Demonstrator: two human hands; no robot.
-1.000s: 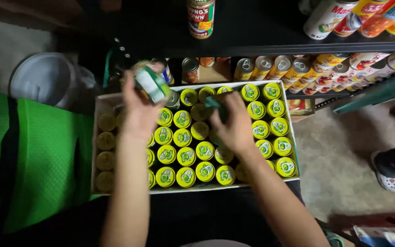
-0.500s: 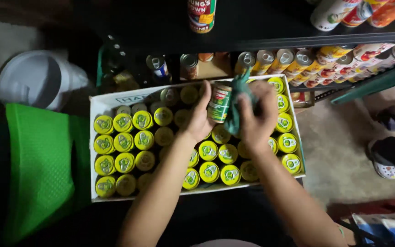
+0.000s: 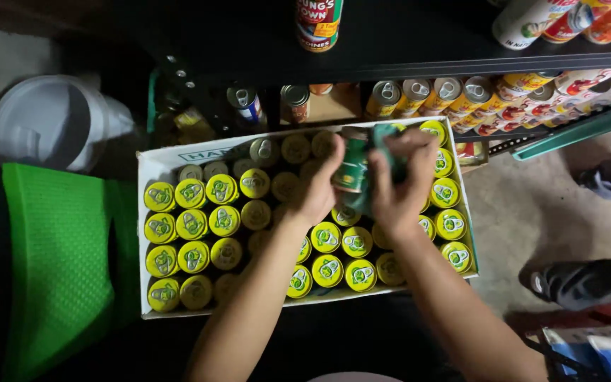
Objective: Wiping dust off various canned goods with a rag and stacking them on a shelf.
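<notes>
Looking down through the head view, I see my left hand (image 3: pixel 317 192) gripping a green can (image 3: pixel 351 166) above the white box (image 3: pixel 151 168) of yellow-lidded cans (image 3: pixel 192 225). A moment ago it lay higher; now my right hand (image 3: pixel 399 185) presses a teal cloth (image 3: pixel 383 145) against it.

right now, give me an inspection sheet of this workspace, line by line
surface: white cardboard tray on a dark floor, packed with upright yellow-lidded cans.
job's things: green-labelled can held above the tray, a teal cloth against it.
clutter: white plastic tub, green mesh bag.
grippers: left hand grips the can; right hand presses the cloth to it.
cables: nothing seen.
surroundings: dark shelf with cans lying on their sides; another person's shoe at right.
</notes>
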